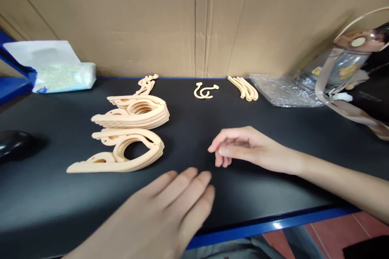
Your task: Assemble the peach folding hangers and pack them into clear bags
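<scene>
My left hand (170, 206) is low over the front of the black table (188, 125), back upward, its fingers stretched out with nothing visible in them. To its right, my right hand (243, 147) hovers or rests above the table with fingers loosely curled and the thumb beside them; no object shows in it. Nearest to the left hand lies a stack of beige plastic folding hangers (146, 160), folded up. Just behind is a second, taller stack of folding hangers (161, 119). Both hands are apart from the stacks.
Beige hooks (146, 85) lie behind the stacks, two more hooks (200, 93) at the back middle. Several curved beige strips (246, 89) lie near a clear plastic bag (279, 91). A strapped bottle (346, 64) stands right, a wipes pack (63, 75) and black mouse (15, 143) left.
</scene>
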A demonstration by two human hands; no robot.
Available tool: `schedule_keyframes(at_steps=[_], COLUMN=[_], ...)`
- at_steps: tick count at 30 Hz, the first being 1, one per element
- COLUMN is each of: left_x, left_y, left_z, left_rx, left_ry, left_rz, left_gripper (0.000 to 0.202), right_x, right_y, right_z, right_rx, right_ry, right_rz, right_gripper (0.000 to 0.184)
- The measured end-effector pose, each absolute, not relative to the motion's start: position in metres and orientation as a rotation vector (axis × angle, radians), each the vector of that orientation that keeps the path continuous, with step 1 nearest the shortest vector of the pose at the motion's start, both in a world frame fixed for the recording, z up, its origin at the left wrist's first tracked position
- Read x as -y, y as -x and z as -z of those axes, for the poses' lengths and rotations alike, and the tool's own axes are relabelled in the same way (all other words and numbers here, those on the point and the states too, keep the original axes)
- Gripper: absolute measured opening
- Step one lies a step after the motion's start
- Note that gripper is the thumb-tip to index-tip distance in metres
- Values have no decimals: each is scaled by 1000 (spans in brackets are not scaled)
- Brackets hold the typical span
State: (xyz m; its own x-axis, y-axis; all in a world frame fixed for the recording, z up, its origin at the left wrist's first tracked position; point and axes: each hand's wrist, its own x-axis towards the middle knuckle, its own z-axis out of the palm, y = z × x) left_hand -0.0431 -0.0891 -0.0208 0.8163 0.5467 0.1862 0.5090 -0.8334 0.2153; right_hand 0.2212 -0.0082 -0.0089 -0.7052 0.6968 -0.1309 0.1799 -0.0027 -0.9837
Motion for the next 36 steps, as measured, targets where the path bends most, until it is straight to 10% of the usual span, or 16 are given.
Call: schedule_keyframes(at_steps=[14, 36], left_x=[40, 40], left_y=[-4, -2], left_z=[17, 23], left_rx=[-622, -601], left_ry=[-2675, -2619], left_rz=[-243, -277], left_gripper=[40, 39], right_x=[-111, -163], right_y=[-154, -116], right_z=[-8, 20], right_rx=[2685, 2833], right_ry=[677, 551], right_rz=[-156, -104], right_gripper=[26, 35])
